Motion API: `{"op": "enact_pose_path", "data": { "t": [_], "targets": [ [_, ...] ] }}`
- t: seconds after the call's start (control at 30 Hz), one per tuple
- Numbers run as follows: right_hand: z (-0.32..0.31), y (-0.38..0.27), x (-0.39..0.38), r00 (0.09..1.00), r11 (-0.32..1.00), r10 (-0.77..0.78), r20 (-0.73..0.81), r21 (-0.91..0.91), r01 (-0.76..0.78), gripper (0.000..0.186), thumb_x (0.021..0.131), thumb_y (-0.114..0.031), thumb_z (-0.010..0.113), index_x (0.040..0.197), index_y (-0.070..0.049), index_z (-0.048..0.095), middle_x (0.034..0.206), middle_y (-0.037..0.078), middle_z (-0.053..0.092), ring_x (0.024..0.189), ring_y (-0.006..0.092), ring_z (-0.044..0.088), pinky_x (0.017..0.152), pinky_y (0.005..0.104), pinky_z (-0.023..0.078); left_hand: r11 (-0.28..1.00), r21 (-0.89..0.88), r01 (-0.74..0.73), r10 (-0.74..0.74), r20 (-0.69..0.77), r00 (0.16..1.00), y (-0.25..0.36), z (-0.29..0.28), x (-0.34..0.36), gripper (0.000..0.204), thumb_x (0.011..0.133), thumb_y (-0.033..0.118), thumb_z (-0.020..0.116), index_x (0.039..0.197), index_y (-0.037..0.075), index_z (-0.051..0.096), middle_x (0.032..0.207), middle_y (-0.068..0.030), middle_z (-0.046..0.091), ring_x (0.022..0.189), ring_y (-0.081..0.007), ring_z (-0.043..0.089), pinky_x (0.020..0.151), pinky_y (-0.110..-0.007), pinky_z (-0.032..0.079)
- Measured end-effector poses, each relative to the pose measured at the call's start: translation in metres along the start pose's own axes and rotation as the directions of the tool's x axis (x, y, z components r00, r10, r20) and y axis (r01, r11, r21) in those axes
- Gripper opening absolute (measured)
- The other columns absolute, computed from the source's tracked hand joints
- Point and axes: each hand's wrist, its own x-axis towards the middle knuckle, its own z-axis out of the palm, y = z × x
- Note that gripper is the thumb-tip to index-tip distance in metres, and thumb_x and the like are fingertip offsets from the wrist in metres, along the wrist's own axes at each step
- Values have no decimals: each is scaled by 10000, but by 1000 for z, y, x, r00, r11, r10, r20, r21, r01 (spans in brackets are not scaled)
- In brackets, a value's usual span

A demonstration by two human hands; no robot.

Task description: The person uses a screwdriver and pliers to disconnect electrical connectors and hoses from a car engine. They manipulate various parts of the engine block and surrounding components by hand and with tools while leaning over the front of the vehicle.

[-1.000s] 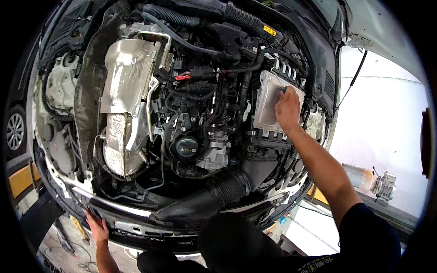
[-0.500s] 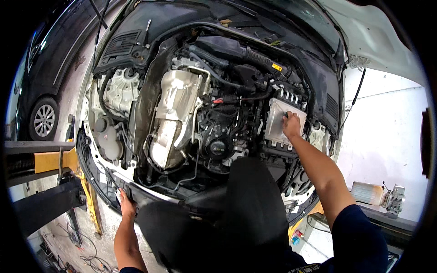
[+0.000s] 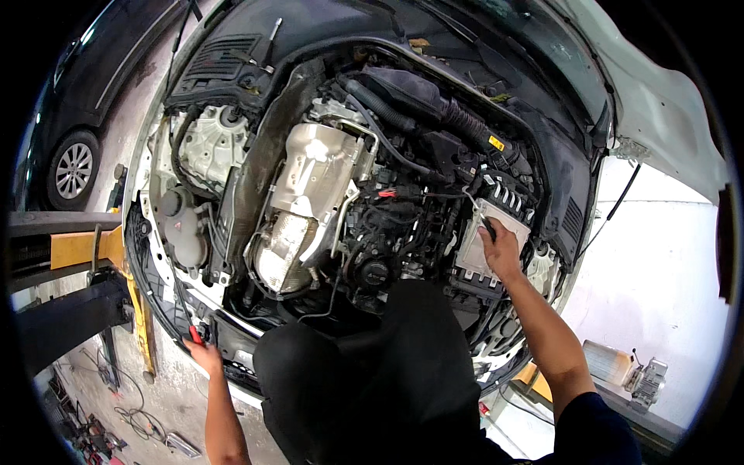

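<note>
My right hand [image 3: 504, 249] is over a silver, flat-faced control module [image 3: 473, 252] at the right of the engine bay. Its thumb and fingers close around a small black piece [image 3: 489, 228] whose kind is hidden. At the front left edge of the car, my left hand [image 3: 204, 356] grips the red handle [image 3: 195, 335] of what looks like a long, thin tool. The dark shaft leads up toward the pale reservoir [image 3: 184, 232]. Between my hands lie the dark engine [image 3: 387, 240] and a shiny metal heat shield [image 3: 314, 167].
My black-clad legs [image 3: 372, 364] cover the bay's front middle. A ratchet-like tool [image 3: 271, 46] rests on the cowl at the back left. Yellow and black lift arms [image 3: 77, 249] stand at the left, beside a dark car [image 3: 101, 85]. A motor unit [image 3: 645, 381] sits at the lower right.
The view has shifted, and my legs cover a different part of the front. My left hand and the red handle are farther left and lower. My right hand remains over the module, its fingers turned differently.
</note>
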Motion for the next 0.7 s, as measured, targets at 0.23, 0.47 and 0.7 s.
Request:
{"op": "enact_pose_path", "data": {
  "t": [0.23, 0.47, 0.7],
  "targets": [
    [-6, -49, 46, 967, 988, -157, 202, 36, 153, 294, 924, -260, 547, 1091, -19, 556, 835, 227, 643, 825, 419, 616, 733, 500, 476, 971, -183, -153, 192, 219, 957, 164, -71, -95, 408, 901, 122, 540, 1269, -52, 511, 1148, -252, 610, 1010, -354, 609, 906, -354, 454],
    [15, -89, 73, 925, 975, -224, 308, 71, 212, 266, 926, -256, 505, 960, -20, 621, 847, 217, 653, 854, 415, 611, 751, 508, 485, 820, -6, -573, 502, 490, 713, 354, -125, -114, 290, 899, 187, 589, 1091, -26, 628, 816, -226, 643, 702, -363, 624, 667, -397, 479],
    [20, -90, 77, 929, 977, -214, 303, 73, 201, 259, 923, -235, 494, 917, -13, 628, 819, 233, 648, 847, 424, 610, 769, 503, 492, 821, -92, -563, 516, 539, 665, 390, -83, -115, 293, 925, 228, 565, 1066, -23, 619, 658, -193, 593, 602, -330, 591, 599, -386, 450]
  ]
}}
